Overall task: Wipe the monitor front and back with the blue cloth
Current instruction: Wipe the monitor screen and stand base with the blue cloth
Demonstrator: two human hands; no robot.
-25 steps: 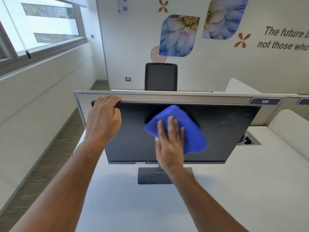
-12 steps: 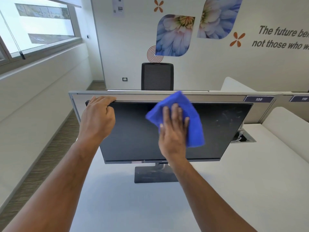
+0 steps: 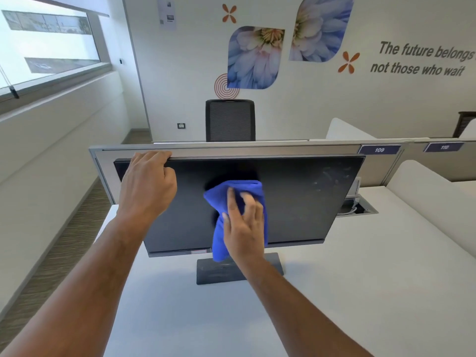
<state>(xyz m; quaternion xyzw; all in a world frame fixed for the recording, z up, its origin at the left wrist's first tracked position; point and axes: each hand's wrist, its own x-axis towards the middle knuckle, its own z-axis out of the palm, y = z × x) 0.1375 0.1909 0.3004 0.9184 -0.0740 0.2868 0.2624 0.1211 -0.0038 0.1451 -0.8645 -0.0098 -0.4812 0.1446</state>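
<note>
**Monitor front: cloth pressed on the screen, centre**

The monitor [image 3: 296, 197] stands upright on its flat dark base [image 3: 219, 271] on the white desk [image 3: 360, 279], with its dark screen facing me. Faint smudges show on the upper right part of the screen.

The blue cloth [image 3: 233, 194] lies against the screen just right of centre. It is bunched, and its lower end hangs down over the bottom bezel toward the base.

My right hand [image 3: 244, 228] presses the cloth onto the screen with fingers extended and slightly spread; the fingertips are blurred. The palm covers the lower right part of the cloth.

My left hand [image 3: 146, 184] grips the top edge of the monitor near its left corner. The fingers curl over the top edge and the thumb lies on the front.

Directly behind the monitor runs a grey desk divider [image 3: 257, 149] carrying number plates; the nearer plate [image 3: 379, 149] reads 109. A black mesh chair [image 3: 230, 119] stands beyond the divider. A cable opening [image 3: 358, 208] sits in the desk to the right of the monitor. The far wall carries flower graphics [image 3: 255, 57] and lettering.
</note>
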